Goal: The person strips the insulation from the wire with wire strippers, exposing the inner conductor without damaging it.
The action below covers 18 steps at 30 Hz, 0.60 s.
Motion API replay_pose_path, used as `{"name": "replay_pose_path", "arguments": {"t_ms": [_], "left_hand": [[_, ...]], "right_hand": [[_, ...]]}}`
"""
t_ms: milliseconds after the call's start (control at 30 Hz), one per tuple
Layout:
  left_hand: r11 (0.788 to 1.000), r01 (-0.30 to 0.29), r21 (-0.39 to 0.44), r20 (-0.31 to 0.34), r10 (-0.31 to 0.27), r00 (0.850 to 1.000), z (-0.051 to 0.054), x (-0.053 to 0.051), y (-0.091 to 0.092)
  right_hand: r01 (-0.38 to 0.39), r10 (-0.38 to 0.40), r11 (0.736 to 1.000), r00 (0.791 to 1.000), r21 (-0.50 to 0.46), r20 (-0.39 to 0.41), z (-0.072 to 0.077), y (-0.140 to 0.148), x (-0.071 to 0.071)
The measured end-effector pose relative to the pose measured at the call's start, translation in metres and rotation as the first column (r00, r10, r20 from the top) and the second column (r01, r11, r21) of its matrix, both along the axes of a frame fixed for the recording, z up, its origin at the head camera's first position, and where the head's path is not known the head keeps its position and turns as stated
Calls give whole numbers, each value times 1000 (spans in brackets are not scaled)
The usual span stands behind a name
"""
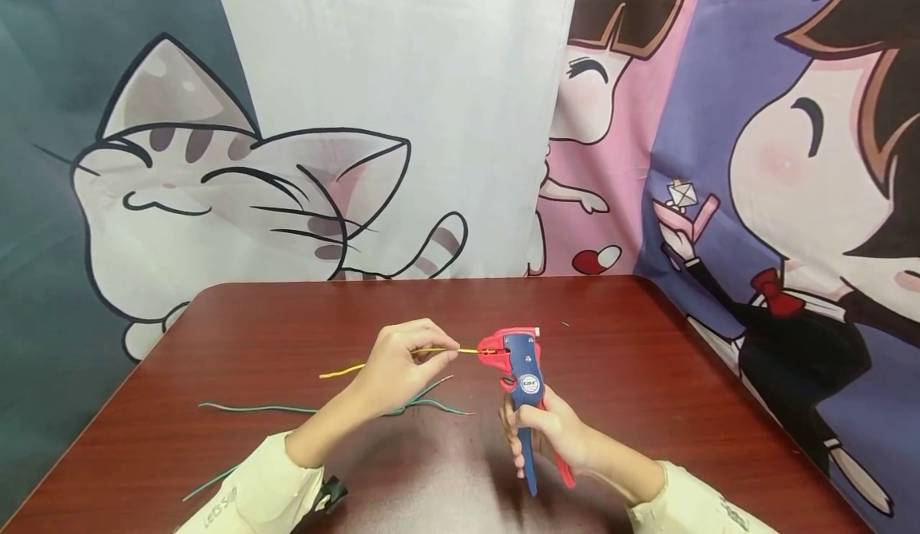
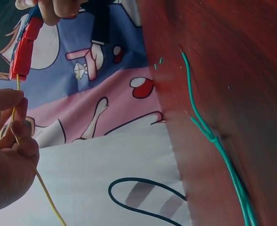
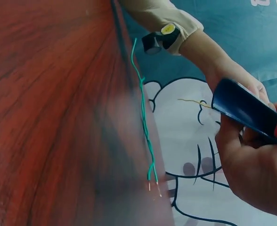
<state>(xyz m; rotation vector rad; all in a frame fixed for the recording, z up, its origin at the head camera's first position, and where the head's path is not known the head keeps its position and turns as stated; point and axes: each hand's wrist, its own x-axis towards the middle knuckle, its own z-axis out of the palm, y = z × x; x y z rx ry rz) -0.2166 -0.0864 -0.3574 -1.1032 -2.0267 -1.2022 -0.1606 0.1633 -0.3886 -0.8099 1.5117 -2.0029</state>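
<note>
Between thumb and fingers, my left hand pinches a thin yellow wire whose loose tail hangs out behind it. The wire's front end runs into the red jaws of a blue and red wire stripper. My right hand grips the stripper's handles, holding it upright above the table. In the left wrist view the yellow wire enters the red nose of the stripper. From the right wrist view, the blue handle lies across the right hand. How far the wire reaches inside is hidden.
Green wires, twisted together with bare ends, lie on the reddish-brown table below the left hand. Tiny green scraps lie near the table's far edge. A cartoon-printed cloth hangs behind the table and along its right side.
</note>
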Motion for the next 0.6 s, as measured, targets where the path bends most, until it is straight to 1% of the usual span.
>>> {"name": "replay_pose_path", "arguments": {"t_ms": [67,167,233,300,400,500,600], "left_hand": [[1000,-3,-5,-2,3,1000,-1,0,0],[1000,-16,-5,0,16,1000,-1,-1,2],[1000,-24,0,0,24,1000,0,-1,3],[1000,-27,10,3,27,1000,2,-1,3],[999,-36,9,11,36,999,5,0,4],[999,-45,5,26,45,999,7,2,4],[999,-42,5,35,42,999,7,3,5]], "right_hand": [[25,-25,1000,1000,-4,14,0,0,-1],[18,-16,999,999,-44,32,1,2,-4],[-17,20,998,999,-66,41,3,5,-7],[-86,90,993,995,-84,40,5,7,-9],[-159,162,984,986,-85,35,8,7,-10],[-185,187,979,982,-90,24,9,6,-9],[-166,169,982,985,-93,25,10,6,-9]]}}
